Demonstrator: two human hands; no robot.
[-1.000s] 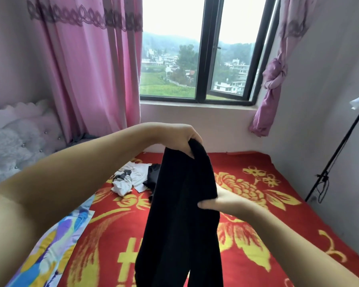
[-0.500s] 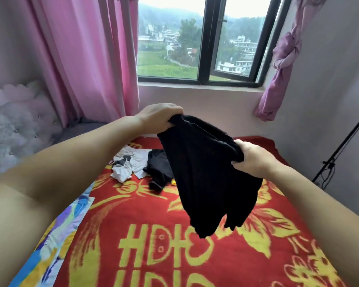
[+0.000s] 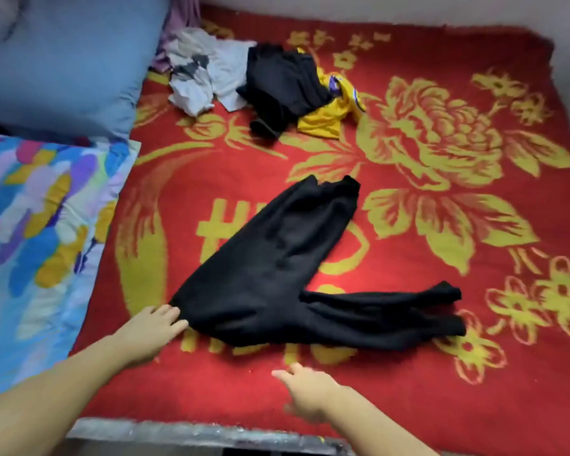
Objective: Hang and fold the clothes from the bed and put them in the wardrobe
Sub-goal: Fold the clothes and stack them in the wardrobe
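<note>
A pair of black trousers (image 3: 277,268) lies spread on the red and yellow flowered blanket (image 3: 441,192), waistband toward the far side, legs bent to the right. My left hand (image 3: 152,330) rests flat on the blanket, fingertips touching the trousers' near left edge. My right hand (image 3: 305,390) hovers a little in front of the trousers, fingers loosely apart, holding nothing. At the far side lies a heap of clothes: a white and grey garment (image 3: 201,70), a black garment (image 3: 280,87) and a yellow jersey (image 3: 329,116).
A blue pillow (image 3: 63,60) and a multicoloured patterned pillow (image 3: 33,232) lie along the left side. The bed's grey front edge (image 3: 195,434) runs below my hands. A pale wall borders the far and right sides.
The black trousers, held up in both hands before, now lie on the blanket. Both hands have let go, and my view has tilted down from the window to the bed.
</note>
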